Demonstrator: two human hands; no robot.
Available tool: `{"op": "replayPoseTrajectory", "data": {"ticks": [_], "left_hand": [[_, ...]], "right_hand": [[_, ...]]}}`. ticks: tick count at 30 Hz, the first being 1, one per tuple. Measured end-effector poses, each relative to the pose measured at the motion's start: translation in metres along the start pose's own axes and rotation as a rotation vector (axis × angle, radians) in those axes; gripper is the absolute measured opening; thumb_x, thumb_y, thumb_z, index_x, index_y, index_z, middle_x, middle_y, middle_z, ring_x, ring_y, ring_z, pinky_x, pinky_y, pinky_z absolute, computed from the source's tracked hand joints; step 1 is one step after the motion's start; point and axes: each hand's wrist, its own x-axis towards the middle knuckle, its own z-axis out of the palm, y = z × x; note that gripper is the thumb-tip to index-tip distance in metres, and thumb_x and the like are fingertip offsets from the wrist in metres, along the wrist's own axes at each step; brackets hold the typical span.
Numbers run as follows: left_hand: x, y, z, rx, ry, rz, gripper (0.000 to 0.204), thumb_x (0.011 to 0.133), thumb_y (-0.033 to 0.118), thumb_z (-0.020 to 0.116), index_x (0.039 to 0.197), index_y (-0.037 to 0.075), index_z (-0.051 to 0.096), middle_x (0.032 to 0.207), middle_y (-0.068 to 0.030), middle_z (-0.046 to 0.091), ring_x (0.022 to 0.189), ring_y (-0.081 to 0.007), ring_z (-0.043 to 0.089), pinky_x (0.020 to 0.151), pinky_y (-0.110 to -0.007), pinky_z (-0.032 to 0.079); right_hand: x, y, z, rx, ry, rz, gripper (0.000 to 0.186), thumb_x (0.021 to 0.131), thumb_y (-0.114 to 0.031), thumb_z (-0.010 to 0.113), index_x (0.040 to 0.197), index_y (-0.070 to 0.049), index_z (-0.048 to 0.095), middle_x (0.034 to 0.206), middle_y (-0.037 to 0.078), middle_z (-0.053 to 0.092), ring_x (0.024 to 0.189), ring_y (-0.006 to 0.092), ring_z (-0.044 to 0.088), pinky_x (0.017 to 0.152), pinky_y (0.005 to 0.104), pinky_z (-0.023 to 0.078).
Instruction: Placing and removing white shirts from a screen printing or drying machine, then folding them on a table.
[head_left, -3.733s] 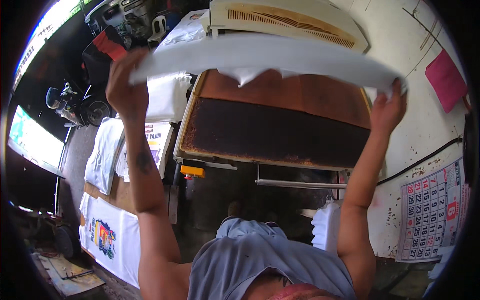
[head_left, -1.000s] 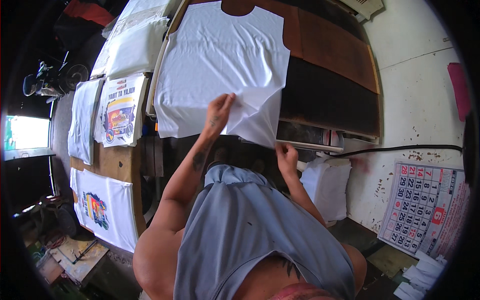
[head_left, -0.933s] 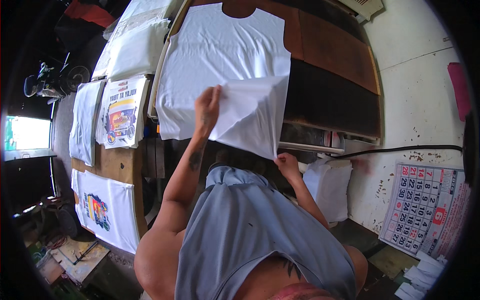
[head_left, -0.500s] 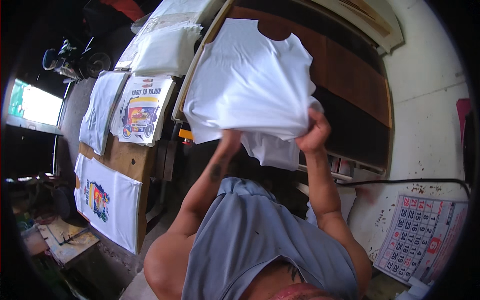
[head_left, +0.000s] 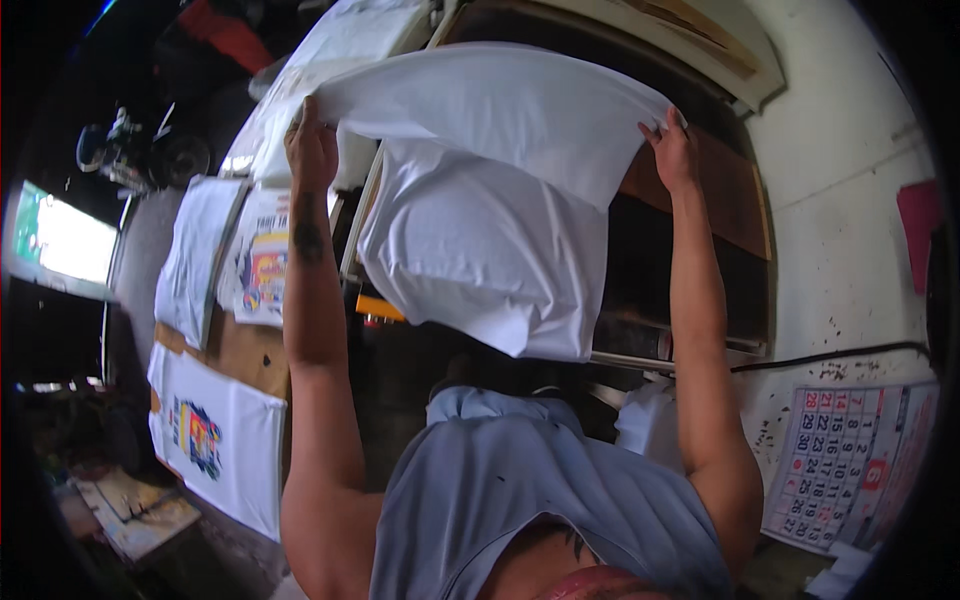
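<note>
- Walls close in on my right: a pale wall (head_left: pixel 835 210) carries a pink cloth (head_left: pixel 918 235), a black cable (head_left: pixel 840 354) and a calendar (head_left: pixel 835 465).
- White shirt (head_left: pixel 485 250): stretched before me, upper part bowed above the brown-and-black bed (head_left: pixel 720 185), lower part hanging across its near edge; how much touches, I can't tell.
- My left hand (head_left: pixel 312 145) pinches the shirt's left end, just beside the white stack (head_left: pixel 368 160).
- My right hand (head_left: pixel 668 145) pinches the right end between thumb and fingers, above the bed.
- Left of the bed, a brown counter (head_left: pixel 250 350) holds folded shirts (head_left: pixel 200 250), printed sheets (head_left: pixel 262 265) and a printed shirt (head_left: pixel 215 435).
- A yellow box (head_left: pixel 378 308) juts out by the bed's near left corner.
- Bare bed shows right of the shirt, up to its right edge near the wall.
- Dark floor (head_left: pixel 400 375) lies between counter and bed, in front of me.
</note>
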Motion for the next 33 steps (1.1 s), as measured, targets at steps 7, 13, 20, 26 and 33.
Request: {"op": "replayPoseTrajectory", "data": {"ticks": [7, 13, 20, 26, 33], "left_hand": [[-0.003, 0.034, 0.115, 0.104, -0.284, 0.177, 0.011, 0.093, 0.009, 0.063, 0.098, 0.000, 0.065, 0.095, -0.0071, 0.067, 0.087, -0.0151, 0.064, 0.080, -0.030, 0.050], [-0.024, 0.029, 0.335, 0.024, -0.489, 0.111, 0.026, 0.100, 0.024, 0.052, 0.103, 0.000, 0.062, 0.095, -0.0081, 0.066, 0.085, -0.0178, 0.065, 0.078, -0.030, 0.051], [0.021, -0.126, 0.478, 0.215, -0.515, -0.016, 0.032, 0.098, 0.029, 0.056, 0.113, 0.001, 0.062, 0.101, -0.0076, 0.066, 0.093, -0.0170, 0.064, 0.085, -0.032, 0.050], [0.057, -0.313, 0.505, 0.475, -0.481, -0.333, 0.033, 0.098, 0.022, 0.053, 0.127, 0.006, 0.052, 0.110, -0.0076, 0.063, 0.099, -0.0218, 0.062, 0.085, -0.041, 0.051], [0.081, -0.351, 0.596, 0.080, -0.492, -0.043, 0.025, 0.101, 0.024, 0.047, 0.117, 0.005, 0.053, 0.116, -0.0090, 0.058, 0.104, -0.0226, 0.058, 0.088, -0.042, 0.051]], "right_hand": [[-0.025, -0.129, -0.138, 0.242, 0.268, -0.237, 0.045, 0.091, -0.037, 0.066, 0.119, -0.003, 0.058, 0.112, 0.007, 0.062, 0.111, 0.0216, 0.057, 0.098, 0.0395, 0.044], [-0.085, -0.317, -0.219, -0.052, 0.563, -0.655, 0.043, 0.096, -0.035, 0.059, 0.122, -0.001, 0.057, 0.113, 0.012, 0.062, 0.104, 0.0223, 0.060, 0.090, 0.0355, 0.049], [0.011, -0.356, -0.361, -0.275, 0.654, -0.611, 0.043, 0.093, -0.035, 0.064, 0.119, -0.001, 0.061, 0.113, 0.010, 0.062, 0.103, 0.0184, 0.058, 0.090, 0.0298, 0.046], [0.122, -0.293, -0.507, -0.412, 0.538, -0.086, 0.045, 0.094, -0.037, 0.062, 0.125, -0.005, 0.060, 0.118, 0.006, 0.061, 0.113, 0.0184, 0.052, 0.101, 0.0368, 0.038], [0.219, -0.309, -0.545, -0.201, 0.474, -0.414, 0.048, 0.100, -0.032, 0.049, 0.140, -0.005, 0.044, 0.139, 0.010, 0.048, 0.127, 0.0228, 0.046, 0.108, 0.0421, 0.034]]}}
